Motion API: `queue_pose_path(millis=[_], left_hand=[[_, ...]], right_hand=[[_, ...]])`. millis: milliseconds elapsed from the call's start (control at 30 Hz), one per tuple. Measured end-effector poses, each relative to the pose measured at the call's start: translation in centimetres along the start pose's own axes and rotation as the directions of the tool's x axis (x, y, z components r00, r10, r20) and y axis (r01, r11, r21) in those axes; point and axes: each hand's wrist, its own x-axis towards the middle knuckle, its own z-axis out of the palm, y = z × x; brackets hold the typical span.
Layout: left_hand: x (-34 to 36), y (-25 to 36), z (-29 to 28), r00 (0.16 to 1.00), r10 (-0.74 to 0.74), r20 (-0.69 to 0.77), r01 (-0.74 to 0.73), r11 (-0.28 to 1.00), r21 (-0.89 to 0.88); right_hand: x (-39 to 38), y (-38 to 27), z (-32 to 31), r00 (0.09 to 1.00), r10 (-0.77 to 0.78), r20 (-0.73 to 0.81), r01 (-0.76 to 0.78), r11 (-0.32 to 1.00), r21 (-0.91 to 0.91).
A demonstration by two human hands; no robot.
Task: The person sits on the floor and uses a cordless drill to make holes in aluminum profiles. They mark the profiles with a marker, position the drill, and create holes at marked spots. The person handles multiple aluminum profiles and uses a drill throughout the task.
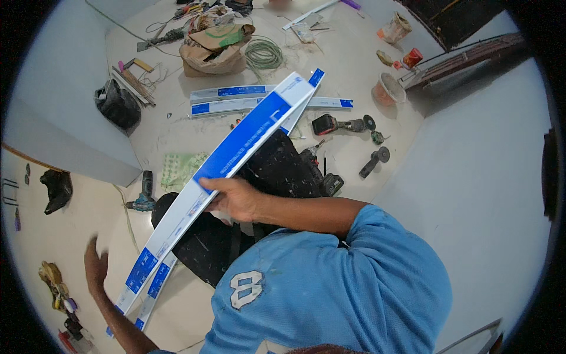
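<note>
A long, narrow white carton with blue printed panels [236, 150] slants across my lap from lower left to upper right. My right hand [239, 197] grips it near the middle, thumb on top and fingers under its edge. Beneath it lies a second long white-and-blue carton [154, 289], mostly hidden; its far end shows past the upper one. My left hand [96, 265] is held out to the left, holding nothing, with the fingers stretched and the thumb apart. It is near the lower ends of the cartons but does not touch them.
Two similar cartons [236, 105] lie on the floor ahead. A cordless angle grinder [345, 124], another small grinder [375, 162] and a drill [318, 168] lie to the right. At left are a blue power tool [143, 194] and a black bag [118, 104]. A brown sack [212, 56] stands farther off.
</note>
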Motion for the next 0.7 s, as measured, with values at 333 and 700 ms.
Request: queue_pose_path(millis=[333,700], left_hand=[[8.2,53.7,-6.6,0.720,0.680,-0.138,-0.652,0.595,-0.470],[14.6,54.1,-4.5,0.505,0.842,0.190,-0.233,0.345,-0.909]], right_hand=[[0.1,3.4,3.5,0.940,0.314,-0.131,-0.334,0.924,-0.187],[-9.5,-15.3,-6.6,0.856,0.137,0.499,0.256,0.726,-0.638]])
